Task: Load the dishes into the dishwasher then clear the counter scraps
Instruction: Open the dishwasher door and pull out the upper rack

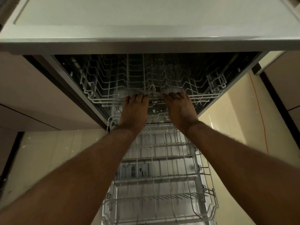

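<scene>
The left hand (134, 109) and right hand (180, 109) are hooking curled fingers over the front rail of the empty upper rack (113, 82) of the dishwasher (76, 90), side by side, likely for an even slide, above the pulled-out lower rack (162, 159) beneath the wrists.

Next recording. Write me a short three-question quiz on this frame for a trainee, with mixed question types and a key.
1. True or false: the lower rack is pulled out of the dishwasher, toward the person.
2. Multiple choice: what do the left hand and right hand grip?
A) the counter edge
B) the front rail of the upper rack
C) a plate
3. Fill in: the detergent dispenser shows through the wires of the ____ rack.

Key: 1 true; 2 B; 3 lower.
</scene>
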